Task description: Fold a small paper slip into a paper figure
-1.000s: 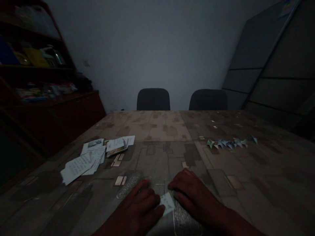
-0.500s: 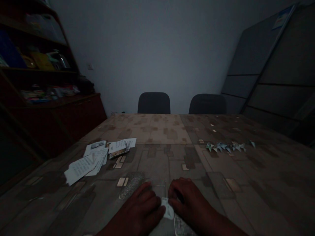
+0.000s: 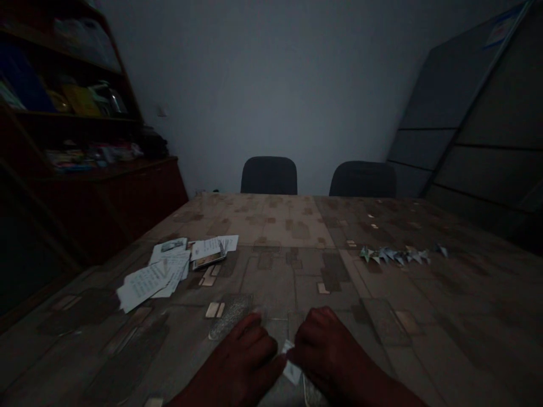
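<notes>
My left hand [image 3: 241,362] and my right hand [image 3: 324,350] rest close together on the patterned table [image 3: 292,271] near its front edge. Between them lies a small white slip of paper [image 3: 292,368]; the fingers of both hands are curled and pinch its edges. Most of the slip is hidden under my fingers. The room is dim.
A heap of written paper slips [image 3: 159,271] and a phone [image 3: 208,260] lie at the left. A row of small folded paper shapes [image 3: 396,254] sits at the right. Two dark chairs [image 3: 269,175] stand beyond the far edge. A wooden shelf unit [image 3: 72,147] fills the left side.
My right hand's fingers have curled in from flat to a pinch, and both hands have closed together over the slip, so less of it shows. The view shifted slightly.
</notes>
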A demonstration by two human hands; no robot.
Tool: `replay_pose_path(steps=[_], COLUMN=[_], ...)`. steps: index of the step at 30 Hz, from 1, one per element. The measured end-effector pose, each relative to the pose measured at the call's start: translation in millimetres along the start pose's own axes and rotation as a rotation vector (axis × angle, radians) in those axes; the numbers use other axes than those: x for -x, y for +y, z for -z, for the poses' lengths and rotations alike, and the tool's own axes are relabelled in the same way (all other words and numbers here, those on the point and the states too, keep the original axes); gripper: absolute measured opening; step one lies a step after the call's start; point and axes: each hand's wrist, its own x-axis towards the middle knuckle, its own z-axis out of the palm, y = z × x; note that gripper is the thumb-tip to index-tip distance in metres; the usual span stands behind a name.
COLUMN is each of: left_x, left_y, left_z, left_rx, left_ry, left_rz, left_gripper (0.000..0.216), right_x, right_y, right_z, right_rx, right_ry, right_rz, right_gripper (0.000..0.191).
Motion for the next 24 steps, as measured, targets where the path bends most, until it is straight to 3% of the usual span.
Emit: replay_pose_path(steps=[4,8,13,18,24], left_x=[-2.4,-7.1,-3.8,-0.7,-5.5], left_y=[3.7,3.7,0.2,-1.2,1.3], left_z=[1.8,8.9,5.7,3.6,8.0], left_rx=[-0.043,-0.053,-0.038,-0.018,-0.025], left_ry=[0.0,-0.032,0.002,-0.062,-0.051], left_rz=[0.07,0.049,0.041,0.049,0.034], left_gripper=[0.033,0.035,0.036,0.037,0.036], right_x=[-1.1,-2.4,-2.5,-3.3,0.8], right_y=[0.4,-2.3,-3.6,-4.2,0.1], right_z=[2.3,9.4,11.3,11.1,11.5], right_rx=[0.138,0.188,0.244,0.209,0.108], right_ry=[0.016,-0.011,0.06,0.005,-0.036], right_rz=[0.1,0.145,0.205,0.179,0.188], right_gripper=[0.02,0.015,0.016,0.013,0.011])
